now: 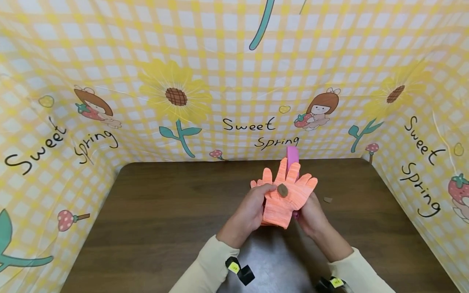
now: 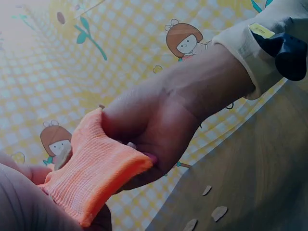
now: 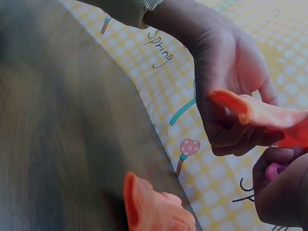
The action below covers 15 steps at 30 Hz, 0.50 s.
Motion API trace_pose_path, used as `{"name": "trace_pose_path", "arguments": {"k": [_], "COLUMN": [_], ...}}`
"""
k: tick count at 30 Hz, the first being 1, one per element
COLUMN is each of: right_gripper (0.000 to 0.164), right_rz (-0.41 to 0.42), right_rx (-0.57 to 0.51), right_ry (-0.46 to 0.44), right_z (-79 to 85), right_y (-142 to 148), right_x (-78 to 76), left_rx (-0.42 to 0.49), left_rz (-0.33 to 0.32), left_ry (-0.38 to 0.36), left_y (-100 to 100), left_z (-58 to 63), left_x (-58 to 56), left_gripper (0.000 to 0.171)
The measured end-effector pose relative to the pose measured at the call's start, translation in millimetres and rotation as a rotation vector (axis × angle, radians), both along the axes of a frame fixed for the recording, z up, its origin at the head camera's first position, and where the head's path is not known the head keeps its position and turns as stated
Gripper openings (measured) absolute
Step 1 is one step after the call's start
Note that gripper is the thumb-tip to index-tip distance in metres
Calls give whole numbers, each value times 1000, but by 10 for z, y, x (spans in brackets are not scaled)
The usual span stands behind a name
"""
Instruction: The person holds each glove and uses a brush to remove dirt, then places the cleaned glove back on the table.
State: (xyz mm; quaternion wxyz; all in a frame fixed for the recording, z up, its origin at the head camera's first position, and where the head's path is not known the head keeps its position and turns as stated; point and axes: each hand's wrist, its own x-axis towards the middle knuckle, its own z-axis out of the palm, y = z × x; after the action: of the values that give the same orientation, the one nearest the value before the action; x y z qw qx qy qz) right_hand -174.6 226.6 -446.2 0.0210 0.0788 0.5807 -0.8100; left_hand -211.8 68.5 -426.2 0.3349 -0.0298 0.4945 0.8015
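Note:
An orange knitted glove (image 1: 283, 203) hangs above the table, its fingers pointing away from me. My left hand (image 1: 254, 205) grips the glove's left side, thumb on top. On the palm, beside that thumb, lies a flat brown piece (image 1: 282, 190); its material is unclear. Behind the glove's right side, my right hand (image 1: 313, 213) is curled round a pink-purple tool (image 1: 292, 156), whose long flat end rises past the glove fingers. The tool's pink handle (image 3: 275, 171) shows in the right wrist view; its middle is hidden. A second orange glove (image 3: 159, 209) lies on the table below.
Small brown chips, one of them a flat chip (image 1: 327, 200), lie on the dark wooden table (image 1: 176, 211) to the right. A yellow checked cloth (image 1: 234, 89) encloses the table's back and sides.

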Motion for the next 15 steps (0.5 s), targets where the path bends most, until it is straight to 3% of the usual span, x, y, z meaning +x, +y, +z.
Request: {"name": "trace_pose_path", "arguments": {"k": [6, 15], "right_gripper": [36, 39], "right_rz": [-19, -12], "right_rx": [11, 15], "right_ry": [5, -25], "right_z": [33, 34], "right_y": [116, 228], "right_x": [-10, -32], "left_rx": [47, 189], "left_rz": [-32, 1], "left_ry": [-53, -10], "left_y": [43, 150], "left_z": [-75, -193], "left_x": [26, 22], "left_gripper": [53, 56]}}
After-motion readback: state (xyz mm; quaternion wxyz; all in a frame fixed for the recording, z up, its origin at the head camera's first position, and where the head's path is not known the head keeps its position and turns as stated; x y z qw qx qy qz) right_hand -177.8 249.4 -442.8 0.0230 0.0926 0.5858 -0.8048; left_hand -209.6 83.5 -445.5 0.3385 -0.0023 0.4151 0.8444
